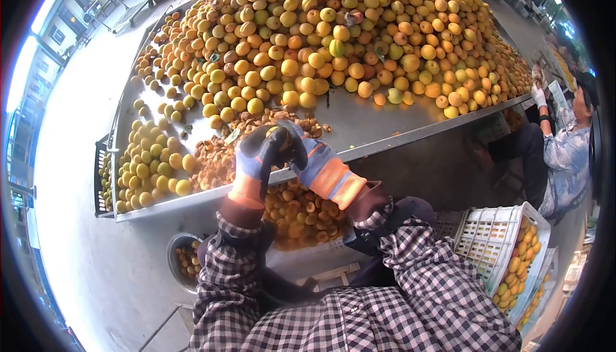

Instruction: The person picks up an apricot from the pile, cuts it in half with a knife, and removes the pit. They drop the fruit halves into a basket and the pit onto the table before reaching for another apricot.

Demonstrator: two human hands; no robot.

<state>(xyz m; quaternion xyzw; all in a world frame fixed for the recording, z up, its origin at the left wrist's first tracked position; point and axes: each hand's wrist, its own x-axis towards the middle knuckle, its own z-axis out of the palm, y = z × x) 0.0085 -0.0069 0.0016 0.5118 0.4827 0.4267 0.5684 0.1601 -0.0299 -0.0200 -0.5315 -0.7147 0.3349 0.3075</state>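
Observation:
My left hand [258, 153], in a grey and orange work glove with dark fingers, is closed just above the table's front edge. Against it, my right hand [309, 155] in a matching glove is closed too, and the fingers of both meet. Whatever lies between the fingers is hidden. Behind and beside the hands is a heap of split, pitted fruit pieces [215, 159] on the metal table [359, 124]. Yellow-orange whole fruits [289, 44] are piled high across the table's back. A smaller group of yellow fruits [151, 163] lies at its left front corner.
Below the hands sits a container of halved fruit [301, 214]. A metal bucket [173, 256] with small pieces stands at lower left. White crates [491, 240] of fruit are at lower right. A person [568, 150] sits at the table's right side. A black crate [101, 179] adjoins the left edge.

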